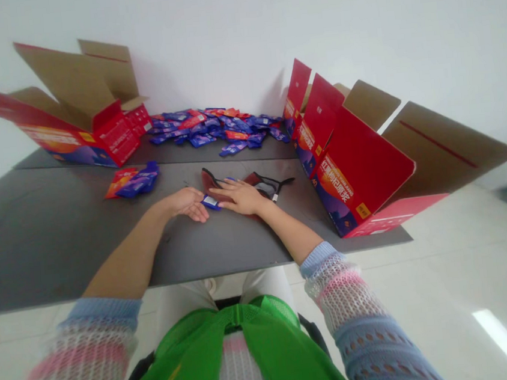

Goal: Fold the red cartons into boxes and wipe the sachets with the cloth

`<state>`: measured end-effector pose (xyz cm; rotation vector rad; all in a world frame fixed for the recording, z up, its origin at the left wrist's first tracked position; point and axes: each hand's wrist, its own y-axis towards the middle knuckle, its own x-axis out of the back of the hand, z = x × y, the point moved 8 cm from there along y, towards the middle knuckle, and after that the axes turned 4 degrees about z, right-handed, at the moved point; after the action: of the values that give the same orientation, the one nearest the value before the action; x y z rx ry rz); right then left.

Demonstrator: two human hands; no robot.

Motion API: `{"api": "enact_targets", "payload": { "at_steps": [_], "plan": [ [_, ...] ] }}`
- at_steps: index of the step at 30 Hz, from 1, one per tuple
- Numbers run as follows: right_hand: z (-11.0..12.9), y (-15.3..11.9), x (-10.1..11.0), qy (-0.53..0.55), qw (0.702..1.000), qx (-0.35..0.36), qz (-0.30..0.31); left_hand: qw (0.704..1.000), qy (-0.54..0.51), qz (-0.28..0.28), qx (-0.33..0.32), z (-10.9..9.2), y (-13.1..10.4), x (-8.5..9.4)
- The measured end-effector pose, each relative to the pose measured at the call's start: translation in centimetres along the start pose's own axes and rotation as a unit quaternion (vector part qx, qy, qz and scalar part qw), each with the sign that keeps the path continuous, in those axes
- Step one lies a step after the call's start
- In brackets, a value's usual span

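My right hand [238,196] lies flat with its fingers spread on a dark reddish item with black edges and straps [266,182], whose kind I cannot make out. A small blue packet [211,202] with a white label lies between my hands, its right end close to my right fingers. My left hand [188,204] is at the packet's left end, palm turned inward and fingers loosely stretched. Whether the left fingertips touch the packet is unclear. Farther left on the dark grey table [223,241] rest blue packets [140,181] overlapping orange-red ones [120,181].
A long heap of blue and red packets [224,126] lies along the white wall. Open red cartons stand on both sides: one group at left [112,135], a row at right [346,174] with raised flaps. The table's front edge runs close to my body.
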<state>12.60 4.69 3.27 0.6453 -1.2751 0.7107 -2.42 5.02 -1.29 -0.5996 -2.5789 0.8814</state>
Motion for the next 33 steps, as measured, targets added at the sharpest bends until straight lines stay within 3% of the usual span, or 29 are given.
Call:
{"api": "enact_targets", "payload": {
  "at_steps": [8,15,19,25,29,33],
  "plan": [
    [-5.2,-0.8,0.9,-0.023,0.980,-0.189,-0.050,0.998,0.045,-0.034,0.000,-0.3,0.1,-0.4],
    [-5.5,-0.9,0.8,-0.059,0.973,-0.209,-0.079,0.998,0.035,-0.042,-0.008,0.0,1.0,-0.2],
    [-4.4,-0.5,0.4,-0.049,0.988,-0.131,-0.059,0.998,0.036,-0.048,-0.010,-0.1,1.1,-0.2],
    [-0.5,-0.6,-0.4,0.000,0.999,0.032,0.003,0.997,0.049,-0.059,0.003,-0.1,0.8,0.0],
    [1.8,-0.6,-0.3,0.049,0.994,0.097,0.031,0.998,0.048,-0.040,0.008,0.1,0.8,0.0],
    [2.7,-0.6,-0.4,0.107,0.984,0.130,0.059,0.997,0.064,-0.046,-0.010,-0.2,0.4,0.0]
  ]
}}
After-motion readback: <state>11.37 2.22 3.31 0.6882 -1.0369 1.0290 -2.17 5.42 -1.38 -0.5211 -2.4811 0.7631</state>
